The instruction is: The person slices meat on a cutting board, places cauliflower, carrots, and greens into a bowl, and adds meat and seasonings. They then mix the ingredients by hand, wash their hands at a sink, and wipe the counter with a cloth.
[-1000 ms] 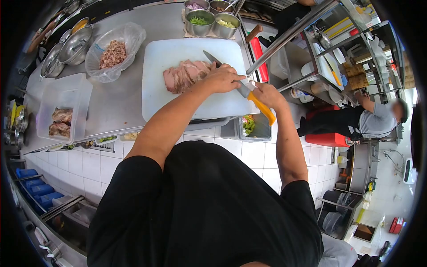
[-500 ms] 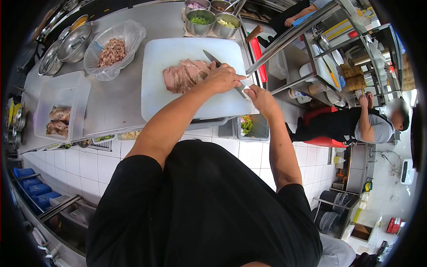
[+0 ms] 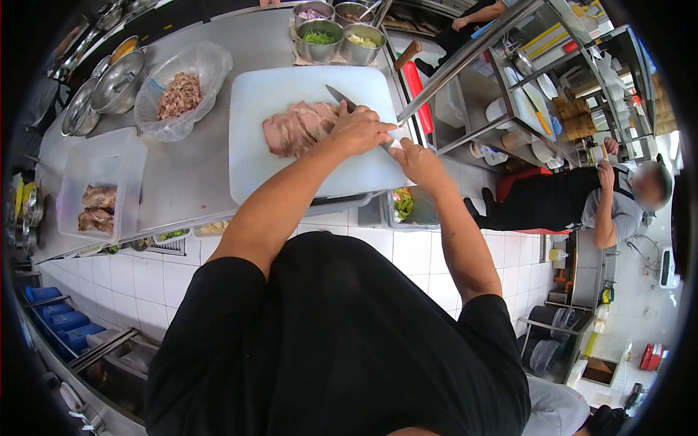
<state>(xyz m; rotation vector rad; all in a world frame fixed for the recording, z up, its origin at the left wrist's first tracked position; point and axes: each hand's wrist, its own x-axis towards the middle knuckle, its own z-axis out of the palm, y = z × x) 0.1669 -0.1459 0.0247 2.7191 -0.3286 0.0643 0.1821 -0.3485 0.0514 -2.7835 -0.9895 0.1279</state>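
Observation:
A kitchen knife (image 3: 340,96) lies slantwise over the white cutting board (image 3: 254,87), its tip pointing to the far left. My right hand (image 3: 419,164) is closed round its handle end at the board's near right corner; something white shows by the fingers. Over the middle of the blade, my left hand (image 3: 360,132) has its fingers curled down onto the knife, with the fingertips partly hidden. Sliced cooked meat (image 3: 294,131) rests on the board just left of my left hand.
Left of the board are a plastic-lined bowl of chopped meat (image 3: 179,97) and a clear tub (image 3: 69,189) with meat pieces. Steel pots (image 3: 320,51) of cut vegetables stand behind. A red-handled cleaver-like tool (image 3: 417,94) and metal rail (image 3: 465,65) lie right. A co-worker (image 3: 552,196) stands farther right.
Both hands and the knife keep nearly the same pose, with the view shifted slightly. The co-worker on the right has lowered the head and moved the arms.

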